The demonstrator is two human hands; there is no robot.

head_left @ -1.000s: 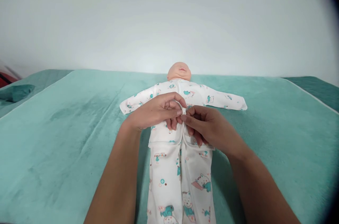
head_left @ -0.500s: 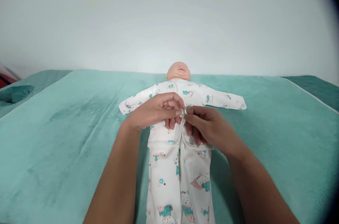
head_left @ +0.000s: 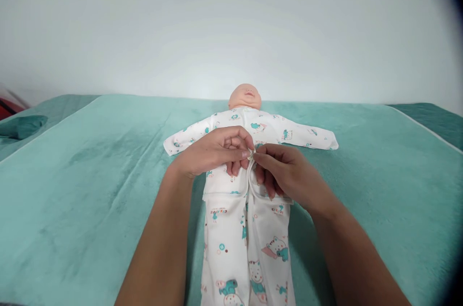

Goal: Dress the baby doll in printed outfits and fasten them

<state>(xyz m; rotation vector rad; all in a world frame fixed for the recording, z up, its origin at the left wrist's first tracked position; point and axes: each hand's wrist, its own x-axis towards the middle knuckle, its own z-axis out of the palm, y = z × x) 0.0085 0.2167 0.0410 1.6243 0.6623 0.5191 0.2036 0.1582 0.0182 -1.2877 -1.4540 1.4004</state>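
A doll (head_left: 245,97) lies on its back, dressed in a white long-sleeved jacket (head_left: 226,184) and matching trousers (head_left: 233,229) with teal and pink animal prints. Over the jacket's front, my left hand (head_left: 220,151) pinches one edge of the front opening between thumb and forefinger. My right hand (head_left: 285,168) grips the facing edge, its fingertips touching those of the left. A small pale button or snap seems to sit between the fingertips; they mostly hide it. Below the hands the jacket's front edges part slightly toward the hem.
A teal plush cover (head_left: 108,175) lies beneath the doll. Behind it rises a white wall (head_left: 231,31). Darker teal fabric (head_left: 25,126) is bunched at the far left, near a red item (head_left: 7,107) at the edge of view.
My fingertips have closed tighter together, and less of the small pale fastener shows between them. Otherwise hands and doll hold nearly the same place, with a slight shift of the whole view.
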